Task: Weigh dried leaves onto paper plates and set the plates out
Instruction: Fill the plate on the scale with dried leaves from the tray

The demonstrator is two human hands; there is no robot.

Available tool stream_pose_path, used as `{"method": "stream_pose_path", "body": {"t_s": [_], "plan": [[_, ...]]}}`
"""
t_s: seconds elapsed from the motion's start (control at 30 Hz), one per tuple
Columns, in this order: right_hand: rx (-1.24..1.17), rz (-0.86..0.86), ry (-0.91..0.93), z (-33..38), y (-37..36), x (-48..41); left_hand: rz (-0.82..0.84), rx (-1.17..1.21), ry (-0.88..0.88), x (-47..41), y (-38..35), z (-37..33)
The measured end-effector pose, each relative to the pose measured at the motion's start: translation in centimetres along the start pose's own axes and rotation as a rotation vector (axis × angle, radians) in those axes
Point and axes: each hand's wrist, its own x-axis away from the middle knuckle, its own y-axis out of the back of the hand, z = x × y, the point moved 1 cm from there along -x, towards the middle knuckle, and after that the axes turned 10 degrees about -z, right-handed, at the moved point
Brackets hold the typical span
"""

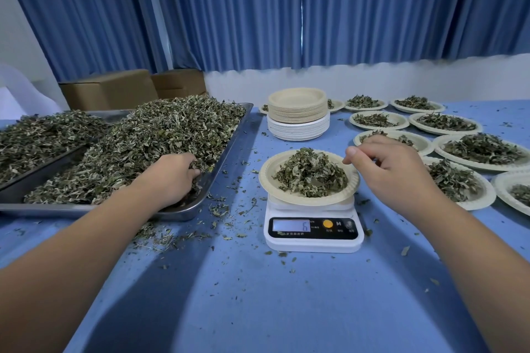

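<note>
Our left hand reaches into the near right corner of the steel tray, its fingers curled down into the heap of dried leaves and closed round a clump of them. A second tray, also piled with leaves, overlaps it on the left.

Our right hand hovers just above the right rim of the paper plate, which sits on the white kitchen scale in the middle of the blue worktop. Its thumb and forefinger are brought together and the other fingers curl under; we cannot tell whether a scrap of leaf is pinched between them. The plate carries a mound of leaves, and the scale's display shows a 6.

Behind the scale stands a stack of empty plates, tan ones on top of white ones. To the right, filled plates lie in rows, close beside one another. Loose leaf crumbs are scattered over the cloth around the tray and scale. Cardboard boxes stand behind the trays, and blue curtains hang along the back wall.
</note>
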Motion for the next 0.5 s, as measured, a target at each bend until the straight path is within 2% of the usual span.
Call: {"method": "stream_pose_path", "body": {"t_s": [0.5], "plan": [[-0.005,0.004,-0.006,-0.01,-0.02,0.01,-0.065,0.03,0.065,0.6,-0.78,0.24]]}}
